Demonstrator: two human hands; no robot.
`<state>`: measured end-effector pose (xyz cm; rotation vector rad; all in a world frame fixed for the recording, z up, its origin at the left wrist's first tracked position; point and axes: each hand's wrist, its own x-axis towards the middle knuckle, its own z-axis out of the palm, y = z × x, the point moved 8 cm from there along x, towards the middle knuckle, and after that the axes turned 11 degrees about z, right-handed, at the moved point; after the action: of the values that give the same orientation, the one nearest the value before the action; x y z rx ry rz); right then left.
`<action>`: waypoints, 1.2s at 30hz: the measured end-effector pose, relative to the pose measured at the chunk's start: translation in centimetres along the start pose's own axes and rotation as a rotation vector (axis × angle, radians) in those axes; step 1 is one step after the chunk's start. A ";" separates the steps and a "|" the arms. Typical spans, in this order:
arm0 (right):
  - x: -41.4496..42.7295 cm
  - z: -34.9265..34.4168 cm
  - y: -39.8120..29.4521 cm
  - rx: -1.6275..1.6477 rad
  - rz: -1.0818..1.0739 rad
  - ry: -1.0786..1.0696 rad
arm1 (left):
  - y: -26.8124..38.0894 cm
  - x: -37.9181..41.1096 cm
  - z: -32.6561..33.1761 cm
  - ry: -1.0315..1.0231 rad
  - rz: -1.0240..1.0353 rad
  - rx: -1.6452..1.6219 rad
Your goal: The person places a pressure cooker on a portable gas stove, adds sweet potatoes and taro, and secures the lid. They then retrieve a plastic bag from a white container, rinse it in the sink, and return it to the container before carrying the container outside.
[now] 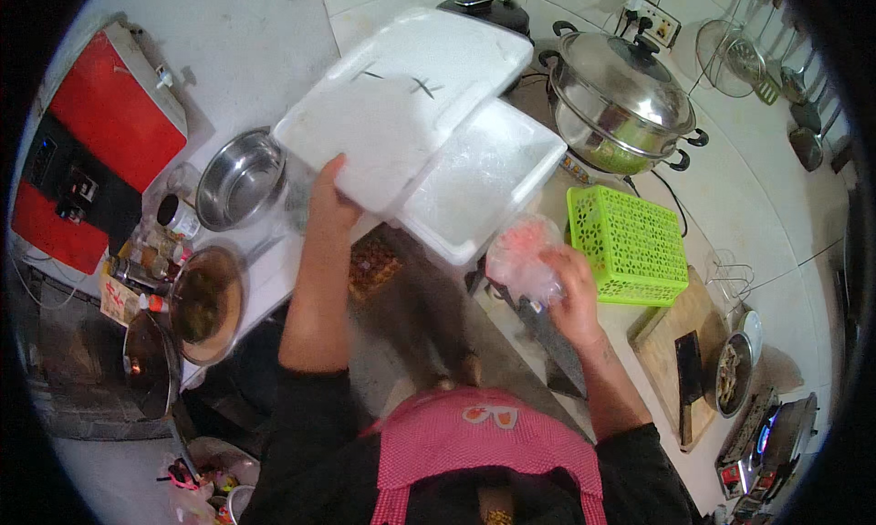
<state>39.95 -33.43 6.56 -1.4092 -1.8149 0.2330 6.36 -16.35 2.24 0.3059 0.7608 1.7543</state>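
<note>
My left hand grips the near edge of a white foam lid, with the thumb on top. Two dark marks show on the lid's surface. Partly covered by this lid is a white foam box, whose uncovered part shows a pale inside. In my right hand is a clear plastic bag with something pink and whitish in it; the blur hides what it is. The bag is beside the box's right corner, just left of a green plastic basket.
A steel steamer pot stands at the back right. On the right counter, a cleaver lies on a wooden board, near a lit gas stove. At left are a steel basin and a brown bowl.
</note>
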 end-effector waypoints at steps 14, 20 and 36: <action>14.4 10.0 2.1 -0.364 -0.268 -0.241 | 10.4 -3.4 -2.8 -0.038 0.380 -0.002; 6.5 13.3 16.1 0.792 0.956 -0.121 | 10.3 -4.8 -5.5 -0.040 0.366 -0.093; 5.3 22.0 15.7 0.952 1.403 -0.264 | -4.1 -0.1 -10.5 -0.071 -0.159 0.279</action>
<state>36.01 -16.16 -14.53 -1.6245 -0.3435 1.7470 3.59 -19.34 -8.29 0.4793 0.9532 1.4808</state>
